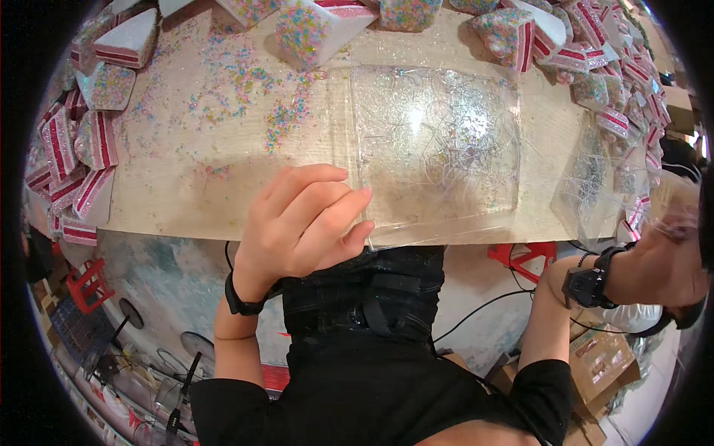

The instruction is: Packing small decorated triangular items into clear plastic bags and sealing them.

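Note:
A clear, shallow plastic tray or sheet (446, 212) lies on the wooden table, with tangled transparent threads (454, 134) and glitter across it. My left hand (297, 219) is at its left edge, fingers loosely bent and apart, the thumb and fingertips beside the rim. Nothing shows between those fingers. At the far right, my right hand (666, 260) is raised beyond the table edge and smeared by motion. Fine clear strands stretch near it, but whether it grips them is unclear. Next to it, a clear plastic bag (587, 175) with glittery content rests on the table.
Toy-like cake slices with white, pink and sprinkled faces are heaped at left (78, 141), at the back (323, 33) and at right (595, 56). Loose pastel sprinkles (286, 119) lie on the tabletop (186, 178). Red stools (524, 260) and cardboard boxes (602, 364) stand below.

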`<state>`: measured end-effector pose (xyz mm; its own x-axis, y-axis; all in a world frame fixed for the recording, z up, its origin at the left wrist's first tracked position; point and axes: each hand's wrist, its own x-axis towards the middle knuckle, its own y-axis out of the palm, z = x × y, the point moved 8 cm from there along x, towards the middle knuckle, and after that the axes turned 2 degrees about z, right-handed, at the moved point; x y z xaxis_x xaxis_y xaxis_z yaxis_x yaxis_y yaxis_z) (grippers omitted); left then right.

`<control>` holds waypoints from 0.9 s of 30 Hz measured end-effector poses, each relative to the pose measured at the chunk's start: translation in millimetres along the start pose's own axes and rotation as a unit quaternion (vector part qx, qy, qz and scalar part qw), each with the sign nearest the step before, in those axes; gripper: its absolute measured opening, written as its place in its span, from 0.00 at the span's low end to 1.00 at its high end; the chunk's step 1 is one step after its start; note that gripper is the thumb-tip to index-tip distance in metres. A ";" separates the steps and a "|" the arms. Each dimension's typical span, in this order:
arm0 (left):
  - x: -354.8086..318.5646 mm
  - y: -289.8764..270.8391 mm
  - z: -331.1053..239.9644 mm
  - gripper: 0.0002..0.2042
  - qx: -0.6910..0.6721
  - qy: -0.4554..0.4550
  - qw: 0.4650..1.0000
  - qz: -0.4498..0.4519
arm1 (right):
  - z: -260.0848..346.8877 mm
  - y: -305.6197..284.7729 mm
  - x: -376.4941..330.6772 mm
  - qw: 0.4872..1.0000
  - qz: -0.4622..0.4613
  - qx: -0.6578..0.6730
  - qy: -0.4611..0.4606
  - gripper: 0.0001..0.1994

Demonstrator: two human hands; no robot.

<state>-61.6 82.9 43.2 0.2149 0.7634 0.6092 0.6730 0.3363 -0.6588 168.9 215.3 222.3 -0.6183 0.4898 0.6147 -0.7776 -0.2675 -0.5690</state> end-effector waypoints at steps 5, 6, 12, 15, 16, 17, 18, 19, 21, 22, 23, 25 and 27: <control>6.2 0.5 -0.7 0.16 0.000 0.005 1.000 0.000 | -64.1 64.1 -38.8 0.932 0.086 -0.186 0.300 0.12; -0.9 -2.2 0.3 0.15 0.013 -0.004 1.000 0.001 | -77.2 83.6 -43.5 0.935 0.061 -0.186 0.297 0.10; 4.8 0.0 -1.4 0.14 0.003 0.008 1.000 -0.001 | -92.7 121.7 -65.6 0.906 0.159 -0.357 0.160 0.13; 4.5 -0.3 -0.7 0.15 0.001 0.000 1.000 0.006 | -108.6 115.0 -71.3 0.917 0.140 -0.243 0.284 0.14; 4.7 0.0 -1.0 0.15 0.000 -0.001 1.000 0.006 | -108.3 115.4 -71.1 0.917 0.141 -0.243 0.284 0.14; 6.0 0.6 -1.2 0.15 -0.002 -0.004 1.000 0.014 | -111.4 113.9 -73.6 0.912 0.132 -0.218 0.321 0.14; 7.3 0.9 -1.3 0.15 -0.004 -0.007 1.000 0.022 | -114.0 112.0 -76.1 0.905 0.122 -0.193 0.358 0.15; 8.7 -0.8 -2.4 0.15 -0.005 -0.008 1.000 0.022 | -111.6 109.9 -74.9 0.905 0.123 -0.193 0.358 0.15; 10.1 1.7 -3.2 0.15 -0.009 -0.015 0.998 0.053 | -99.4 92.9 -65.6 0.919 0.053 -0.208 0.330 0.10; 8.8 0.4 -3.2 0.15 -0.005 -0.018 0.998 0.054 | -93.7 89.4 -60.9 0.920 0.054 -0.205 0.329 0.10; 8.0 0.6 -3.8 0.16 -0.002 -0.011 0.998 0.058 | -84.9 76.6 -55.4 0.918 0.017 -0.219 0.329 0.09; 11.0 3.2 -6.0 0.16 -0.006 0.002 0.998 0.061 | -70.3 46.2 -50.0 0.912 -0.024 -0.240 0.332 0.08; 9.0 1.9 -4.0 0.15 -0.003 -0.013 0.999 0.047 | -35.9 28.6 -35.2 0.937 -0.033 -0.323 0.128 0.07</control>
<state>-55.6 88.1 49.2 0.2599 0.8052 0.5330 0.6547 0.2588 -0.7102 172.6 220.2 164.8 -0.4584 0.6933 0.5560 -0.5315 0.2876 -0.7968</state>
